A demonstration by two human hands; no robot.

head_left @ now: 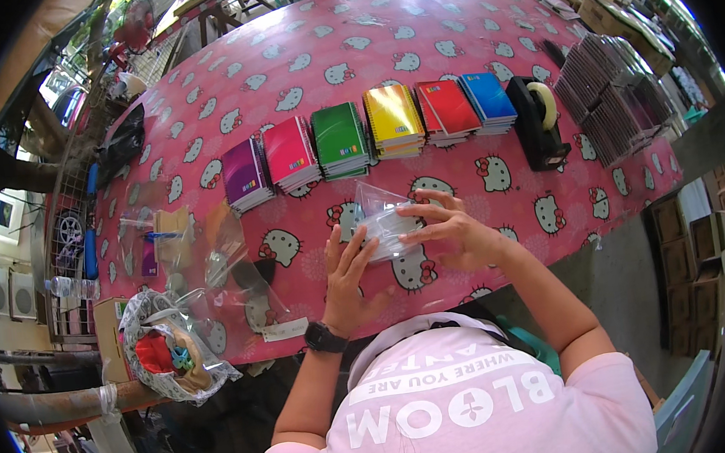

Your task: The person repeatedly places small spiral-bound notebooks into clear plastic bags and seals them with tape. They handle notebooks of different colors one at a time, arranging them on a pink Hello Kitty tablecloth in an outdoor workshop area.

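A small stack of clear plastic sleeves lies on the table in front of me. My left hand rests at its left side, fingers stretched out and touching the plastic. From the right, my right hand reaches over the stack with fingers spread, the fingertips on the sleeves. Beyond my hands runs a row of small spiral notebooks in piles: purple, pink, green, yellow, red and blue.
A black tape dispenser stands right of the notebooks, before tall stacks of wrapped packs. Loose plastic bags lie on the left. A patterned pouch sits at the left table edge. A pink printed cover spreads over the table.
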